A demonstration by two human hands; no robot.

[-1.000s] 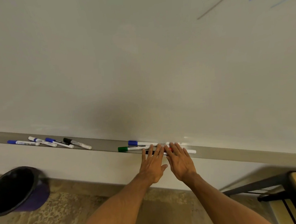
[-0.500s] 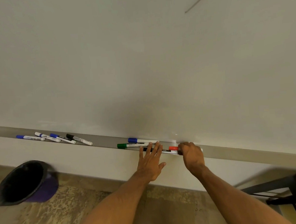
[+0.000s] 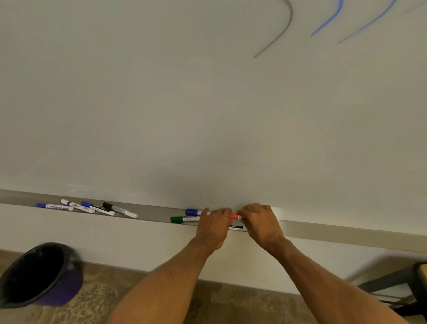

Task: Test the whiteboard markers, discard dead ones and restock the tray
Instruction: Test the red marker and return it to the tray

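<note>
While both hands work at the marker tray [image 3: 338, 231] under the whiteboard [image 3: 203, 99], the step in hand looks to be uncapping the red-capped marker [image 3: 234, 216] for a test stroke. The right hand [image 3: 259, 224] has its fingers curled round the barrel end. The left hand [image 3: 213, 227] has its fingers bent in close at the cap end and appears to pinch there, though the knuckles hide the exact contact. The marker lies low over the tray, level, between the two hands. Just beside the left hand, the blue-capped marker [image 3: 192, 212] and green-capped marker [image 3: 177, 219] lie in the tray, and a black-labelled marker [image 3: 236, 227] shows under the hands at the front lip. Four more markers [image 3: 97, 208] are loosely fanned further left, well apart from this group. One grey stroke [image 3: 282, 23] and blue strokes [image 3: 330, 9] already mark the board, upper right. The black waste bin [image 3: 36, 275] stands on the floor, lower left. Next move, as judged: pull the cap straight off, lift the marker and draw a line on bare board. A faint line sends it to the bin; a solid one sends it back to the tray, recapped.
</note>
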